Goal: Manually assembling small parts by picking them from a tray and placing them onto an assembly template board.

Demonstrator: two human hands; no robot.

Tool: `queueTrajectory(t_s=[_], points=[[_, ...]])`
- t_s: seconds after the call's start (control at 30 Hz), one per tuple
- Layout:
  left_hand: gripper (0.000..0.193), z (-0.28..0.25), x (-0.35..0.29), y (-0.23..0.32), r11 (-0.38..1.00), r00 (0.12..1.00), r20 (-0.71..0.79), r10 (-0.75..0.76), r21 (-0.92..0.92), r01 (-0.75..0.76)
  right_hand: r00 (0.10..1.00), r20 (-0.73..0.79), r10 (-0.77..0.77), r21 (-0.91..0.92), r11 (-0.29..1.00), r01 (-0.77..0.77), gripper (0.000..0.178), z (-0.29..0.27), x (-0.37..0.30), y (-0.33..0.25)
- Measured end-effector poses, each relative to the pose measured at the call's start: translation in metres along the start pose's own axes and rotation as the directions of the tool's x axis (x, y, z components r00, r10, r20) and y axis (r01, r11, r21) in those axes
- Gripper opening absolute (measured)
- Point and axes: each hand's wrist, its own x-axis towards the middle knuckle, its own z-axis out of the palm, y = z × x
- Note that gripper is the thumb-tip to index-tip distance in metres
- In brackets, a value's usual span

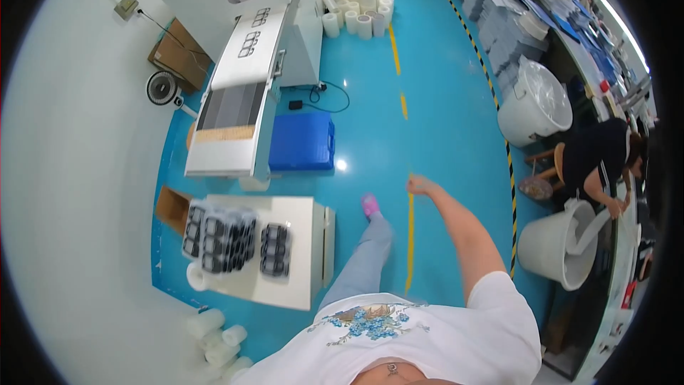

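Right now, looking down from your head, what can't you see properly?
In the head view:
Left hand: out of sight; past the edge or behind the white shirt, I can't tell.
Right hand: too small and blurred to count its fingers.
Second shoe: only one pink shoe shows; the shirt probably hides the other.
Stacked black pieces: the front ones partly hide those behind.

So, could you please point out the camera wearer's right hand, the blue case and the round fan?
Right hand [419, 185]: head view, middle of the hand.
Blue case [302, 140]: head view, its upper face.
Round fan [162, 88]: head view, its round front.
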Motion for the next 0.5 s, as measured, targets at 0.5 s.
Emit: queueTrajectory(t_s=[0.5], points=[[0.036,-0.337,0.062,0.149,0.986,0.958,-0.260,-0.120,-0.144,0.084,0.939,-0.214,-0.268,0.101,0.950,0.294,0.021,-0.390,0.534,0.020]])
